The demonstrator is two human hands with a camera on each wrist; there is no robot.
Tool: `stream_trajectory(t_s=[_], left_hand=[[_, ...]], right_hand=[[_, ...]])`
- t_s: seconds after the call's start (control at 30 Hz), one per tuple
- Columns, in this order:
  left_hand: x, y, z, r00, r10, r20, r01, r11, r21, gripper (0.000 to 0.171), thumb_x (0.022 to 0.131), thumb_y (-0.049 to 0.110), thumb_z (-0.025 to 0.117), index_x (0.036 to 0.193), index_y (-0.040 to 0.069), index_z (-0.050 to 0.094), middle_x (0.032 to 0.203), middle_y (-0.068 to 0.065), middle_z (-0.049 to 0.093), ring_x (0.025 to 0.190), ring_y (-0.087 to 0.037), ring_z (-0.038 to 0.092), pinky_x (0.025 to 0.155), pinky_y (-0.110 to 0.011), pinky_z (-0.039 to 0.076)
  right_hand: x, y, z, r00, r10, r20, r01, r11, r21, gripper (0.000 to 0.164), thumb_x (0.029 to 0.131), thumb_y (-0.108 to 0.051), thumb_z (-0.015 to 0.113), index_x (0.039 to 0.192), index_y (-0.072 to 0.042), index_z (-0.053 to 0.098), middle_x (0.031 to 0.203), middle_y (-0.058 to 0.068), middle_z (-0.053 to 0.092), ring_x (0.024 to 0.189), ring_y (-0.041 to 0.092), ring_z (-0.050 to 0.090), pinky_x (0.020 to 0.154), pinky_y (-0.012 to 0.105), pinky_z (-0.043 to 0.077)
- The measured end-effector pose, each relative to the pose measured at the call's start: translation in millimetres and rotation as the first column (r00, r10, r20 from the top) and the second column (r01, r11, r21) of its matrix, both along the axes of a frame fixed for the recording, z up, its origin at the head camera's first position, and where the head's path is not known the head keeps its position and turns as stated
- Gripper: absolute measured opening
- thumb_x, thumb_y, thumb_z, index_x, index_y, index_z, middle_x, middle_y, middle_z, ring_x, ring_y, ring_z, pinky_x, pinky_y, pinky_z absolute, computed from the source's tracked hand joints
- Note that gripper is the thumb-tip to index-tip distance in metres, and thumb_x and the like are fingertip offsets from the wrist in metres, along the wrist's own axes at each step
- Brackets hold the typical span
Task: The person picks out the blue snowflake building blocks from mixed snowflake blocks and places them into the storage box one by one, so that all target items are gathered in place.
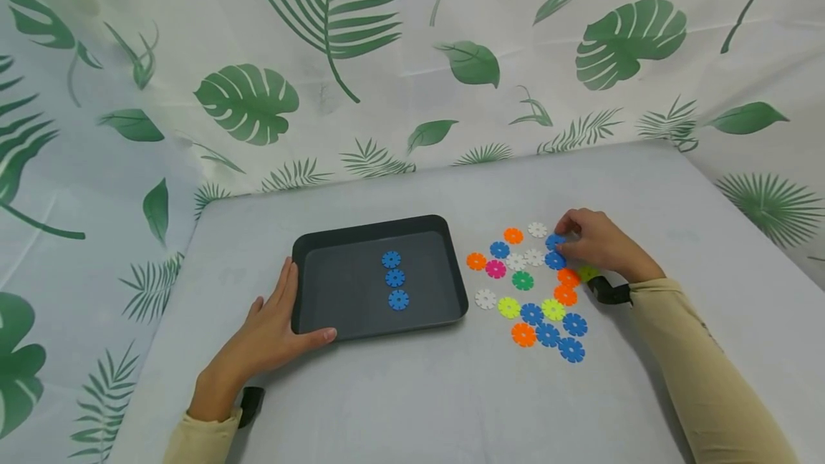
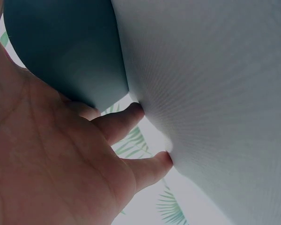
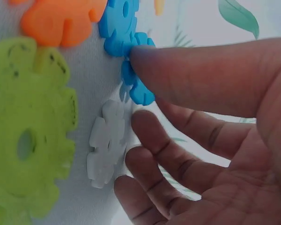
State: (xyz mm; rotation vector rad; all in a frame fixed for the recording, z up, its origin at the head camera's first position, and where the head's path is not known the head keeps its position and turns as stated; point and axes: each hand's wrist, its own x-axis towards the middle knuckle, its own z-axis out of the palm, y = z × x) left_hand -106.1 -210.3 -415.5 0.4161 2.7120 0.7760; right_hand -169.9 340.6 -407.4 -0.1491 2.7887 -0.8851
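Right hand [image 1: 596,240] pinches blue snowflake disc [image 1: 554,240] | left hand [image 1: 271,335] flat, steadies dark tray [image 1: 377,224] | we'd lift straight, sparing the white disc [image 3: 105,143].

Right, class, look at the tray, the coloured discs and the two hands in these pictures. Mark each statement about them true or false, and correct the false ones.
1. The dark tray holds three blue discs in a row. True.
2. The left hand is lifting an orange disc out of the tray. False: it rests flat on the table against the tray's corner and holds nothing.
3. The right hand has its fingertips on a blue disc at the far side of the loose pile. True.
4. The loose discs lie to the left of the tray. False: they lie on the table to its right.
5. Every loose disc is blue. False: orange, white, yellow-green, pink and green ones lie there too.
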Motion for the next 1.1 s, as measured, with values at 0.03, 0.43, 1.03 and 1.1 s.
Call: stream_trajectory(t_s=[0.03, 0.43, 1.03, 1.1], left_hand=[[0.0, 0.0, -0.2, 1.0, 0.0, -0.002, 0.0, 1.0, -0.001, 0.135, 0.09, 0.066, 0.076, 0.169, 0.0, -0.01, 0.177, -0.019, -0.013, 0.16, -0.048, 0.011, 0.116, -0.081, 0.006], [-0.8, 0.0, -2.4, 1.0, -0.003, -0.012, 0.003, 1.0, -0.018, 0.135, 0.09, 0.068, 0.076, 0.169, -0.001, -0.009, 0.177, -0.02, -0.012, 0.16, -0.047, 0.012, 0.115, -0.082, 0.007], [0.9, 0.8, -0.1, 1.0, 0.0, -0.003, 0.0, 1.0, -0.012, 0.135, 0.09, 0.067, 0.076, 0.169, -0.001, -0.009, 0.177, -0.02, -0.013, 0.16, -0.048, 0.011, 0.116, -0.081, 0.007], [0.6, 0.9, 0.0, 1.0, 0.0, 0.0, 0.0, 1.0, -0.012, 0.135, 0.09, 0.067, 0.076, 0.169, -0.001, -0.01, 0.177, -0.02, -0.013, 0.16, -0.048, 0.011, 0.116, -0.081, 0.006]], right_hand=[[0.2, -0.4, -0.2, 1.0, -0.002, -0.006, 0.002, 1.0, -0.002, 0.032, 0.097, -0.01, 0.075, 0.118, 0.01, 0.061, 0.116, 0.027, 0.063, 0.109, 0.045, 0.055, 0.097, 0.061, 0.051], [5.3, -2.1, 5.0, 0.996, -0.047, -0.069, 0.044, 0.998, -0.04, 0.016, 0.101, -0.007, 0.069, 0.114, 0.004, 0.066, 0.113, 0.023, 0.064, 0.108, 0.041, 0.055, 0.094, 0.056, 0.051], [3.6, -8.4, 6.6, 1.0, -0.02, -0.015, 0.017, 0.99, -0.142, 0.024, 0.106, -0.015, 0.067, 0.123, 0.002, 0.07, 0.123, 0.021, 0.068, 0.114, 0.041, 0.062, 0.092, 0.045, 0.057], [3.1, -10.8, 4.7, 1.0, -0.011, -0.011, 0.009, 0.987, -0.16, 0.025, 0.106, -0.015, 0.067, 0.125, 0.001, 0.071, 0.124, 0.02, 0.068, 0.116, 0.042, 0.062, 0.092, 0.044, 0.057]])
